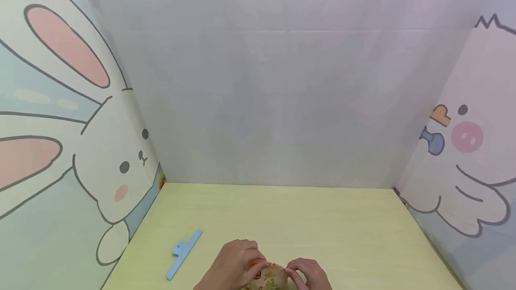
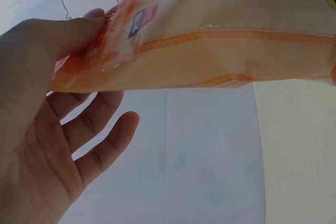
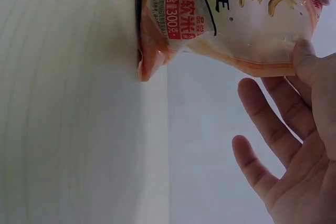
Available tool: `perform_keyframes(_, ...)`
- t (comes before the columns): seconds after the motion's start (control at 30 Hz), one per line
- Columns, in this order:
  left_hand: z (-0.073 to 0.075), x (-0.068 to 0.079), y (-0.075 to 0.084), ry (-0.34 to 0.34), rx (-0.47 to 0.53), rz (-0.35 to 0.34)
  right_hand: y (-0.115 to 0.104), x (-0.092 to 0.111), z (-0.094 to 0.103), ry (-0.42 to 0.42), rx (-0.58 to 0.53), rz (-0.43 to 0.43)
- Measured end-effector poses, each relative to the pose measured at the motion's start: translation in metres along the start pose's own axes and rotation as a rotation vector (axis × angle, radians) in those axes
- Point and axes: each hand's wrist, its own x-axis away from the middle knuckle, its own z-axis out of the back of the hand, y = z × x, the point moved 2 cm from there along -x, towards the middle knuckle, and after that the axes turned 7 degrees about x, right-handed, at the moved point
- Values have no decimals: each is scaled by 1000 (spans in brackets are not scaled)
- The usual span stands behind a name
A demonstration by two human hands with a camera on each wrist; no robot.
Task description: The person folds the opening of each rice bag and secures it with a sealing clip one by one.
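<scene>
In the head view a plastic bag of rice (image 1: pixel 269 277) with orange edges and printed lettering stands at the table's near edge, its lower part cut off by the frame. My left hand (image 1: pixel 237 263) pinches one upper corner of it between thumb and forefinger; the left wrist view shows the other fingers spread below the orange edge. At the opposite top corner my right hand (image 1: pixel 309 274) pinches the bag's edge the same way, its remaining fingers loose in the right wrist view. The printed front of the bag (image 3: pixel 252 30) faces the right wrist camera.
A light blue bag clip (image 1: pixel 183 254) lies on the pale yellow table (image 1: pixel 342 223), to the left of my hands. A grey-white back wall (image 1: pixel 278 102) and side panels with a cartoon rabbit (image 1: pixel 96 178) and a cartoon bird (image 1: pixel 463 173) surround the table.
</scene>
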Motion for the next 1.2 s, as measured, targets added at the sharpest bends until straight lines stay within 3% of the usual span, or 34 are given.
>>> perform_keyframes(0.23, 2, 0, 1, 0, 25, 0, -24, -6, 1, 70, 182, -78)
perform_keyframes(0.37, 4, 0, 2, -6, 8, -5, -41, -15, 0, 81, 127, -110)
perform_keyframes(0.5, 3, -1, 2, -12, 17, -7, -40, -21, -3, 86, 101, -137)
perform_keyframes(0.6, 3, -1, 1, -25, 46, -1, -29, -18, -6, 108, 45, -89)
perform_keyframes(0.73, 4, -1, 0, -37, 56, -1, -13, -15, -12, 216, 3, 79)
perform_keyframes(0.83, 6, -2, 0, -41, 39, -8, -7, -10, -15, 252, 38, 79)
perform_keyframes(0.9, 6, -2, 0, -40, 32, -10, -9, -7, -15, 222, 15, -2)
perform_keyframes(1.07, 5, -1, 1, -18, 39, -31, -15, -12, -5, 156, -98, -398)
perform_keyframes(1.2, 4, -1, 2, -20, 42, -30, -8, -18, 7, 95, -45, -655)
